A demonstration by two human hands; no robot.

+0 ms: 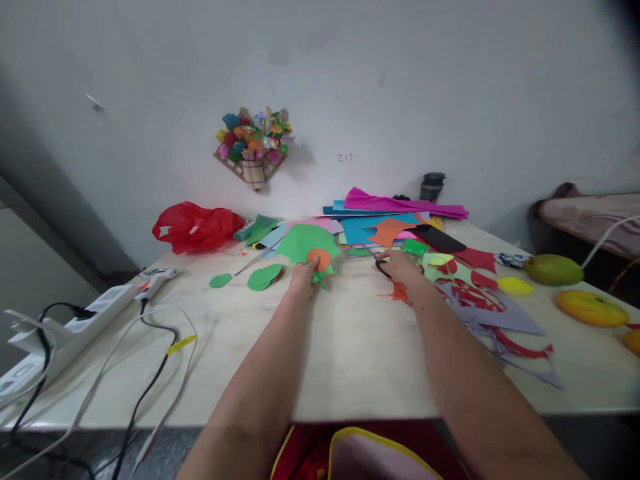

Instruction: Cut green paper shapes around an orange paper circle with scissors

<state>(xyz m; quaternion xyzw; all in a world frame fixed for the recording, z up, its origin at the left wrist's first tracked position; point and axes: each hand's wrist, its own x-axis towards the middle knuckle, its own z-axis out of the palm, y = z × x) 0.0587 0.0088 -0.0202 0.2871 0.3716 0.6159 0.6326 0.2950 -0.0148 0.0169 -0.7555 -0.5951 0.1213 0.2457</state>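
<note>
My left hand (301, 277) pinches a green paper sheet (304, 241) with a jagged lower edge. An orange paper circle (321, 255) lies against that sheet under my thumb. To the right, my right hand (401, 266) is closed on scissors (382, 269) with dark handles; the blades point toward the green sheet, apart from it. Cut green circles (264, 277) are stacked left of my left hand, with an orange edge peeking out beneath. Another green circle (220, 281) lies alone farther left. Orange paper scraps (400, 292) sit just below my right hand.
Coloured paper sheets (357, 230) and a dark phone-like slab (439, 238) lie at the back. Paper offcuts (520, 317) and mango-like fruit (554, 270) are on the right. A red plastic bag (193, 227), power strip (85, 327) and cables (103, 363) occupy the left.
</note>
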